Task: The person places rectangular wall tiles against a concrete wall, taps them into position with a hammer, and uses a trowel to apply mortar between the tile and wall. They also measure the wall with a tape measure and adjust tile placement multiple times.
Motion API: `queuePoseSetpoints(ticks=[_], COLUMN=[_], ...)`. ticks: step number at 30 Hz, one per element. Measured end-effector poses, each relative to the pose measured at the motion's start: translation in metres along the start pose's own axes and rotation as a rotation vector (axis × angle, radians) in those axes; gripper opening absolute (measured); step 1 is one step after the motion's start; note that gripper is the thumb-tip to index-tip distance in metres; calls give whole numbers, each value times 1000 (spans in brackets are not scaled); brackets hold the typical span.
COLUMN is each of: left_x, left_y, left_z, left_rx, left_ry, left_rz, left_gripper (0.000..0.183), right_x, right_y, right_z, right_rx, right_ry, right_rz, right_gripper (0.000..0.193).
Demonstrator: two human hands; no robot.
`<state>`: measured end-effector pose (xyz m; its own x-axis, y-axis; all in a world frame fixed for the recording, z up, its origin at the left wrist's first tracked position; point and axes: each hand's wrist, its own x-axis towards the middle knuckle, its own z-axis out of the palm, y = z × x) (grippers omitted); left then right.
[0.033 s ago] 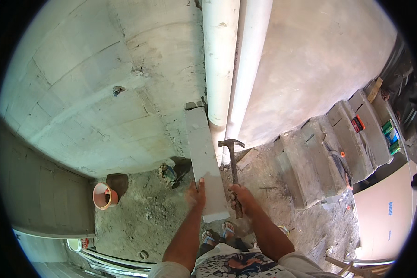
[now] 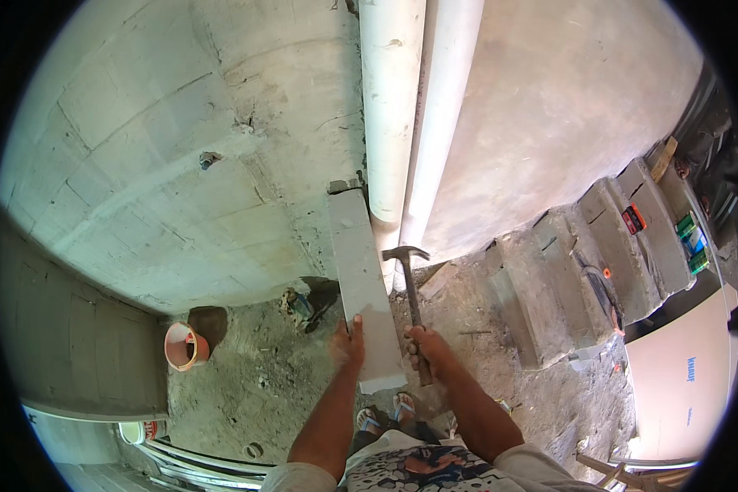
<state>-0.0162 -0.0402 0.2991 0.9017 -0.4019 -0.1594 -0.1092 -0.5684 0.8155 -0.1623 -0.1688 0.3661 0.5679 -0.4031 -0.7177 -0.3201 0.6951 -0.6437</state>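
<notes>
A long light-grey building block [image 2: 361, 254] stretches from the wall corner toward me, beside the two white pipes. My left hand [image 2: 348, 343] grips its left edge near the close end, thumb resting along the face and the other fingers partly hidden. In my right hand [image 2: 430, 351] is a claw hammer [image 2: 407, 271], held by the lower handle. Its head is up, close to the block's right edge and in front of the pipe's foot. Whether the head touches the block I cannot tell.
White pipes [image 2: 392, 115] run up the wall corner. An orange bucket [image 2: 186, 347] stands at the left on the rubble-strewn floor [image 2: 246, 394]. Concrete steps [image 2: 541, 287] climb at the right, with a red-and-black tool [image 2: 633, 219] on one. A large board [image 2: 681, 377] leans at far right.
The hammer's head has tipped slightly to the left, toward the block. My left hand and the block have stayed in place.
</notes>
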Motion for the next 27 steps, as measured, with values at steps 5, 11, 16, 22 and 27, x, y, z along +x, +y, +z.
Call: queuePoseSetpoints(ticks=[5,11,16,22,27], left_x=[13,14,12,16,14], left_y=[-4,-9,-2,-9,-12], left_z=[8,13,6,8,10], left_rx=[-31,-109,-45,25,-57], left_ry=[22,35,38,12,18], left_rz=[-56,-55,-29,-66,-35], left_gripper=[79,80,79,82,76], right_x=[10,12,9,-19,-50], right_y=[-12,-4,-6,-24,-80], right_z=[-4,3,-2,0,24], right_rx=[-72,143,-80,-554,-671], right_ry=[-15,-13,-4,216,216], right_rz=[-30,-3,-103,-516,-976], right_gripper=[22,22,23,26,28])
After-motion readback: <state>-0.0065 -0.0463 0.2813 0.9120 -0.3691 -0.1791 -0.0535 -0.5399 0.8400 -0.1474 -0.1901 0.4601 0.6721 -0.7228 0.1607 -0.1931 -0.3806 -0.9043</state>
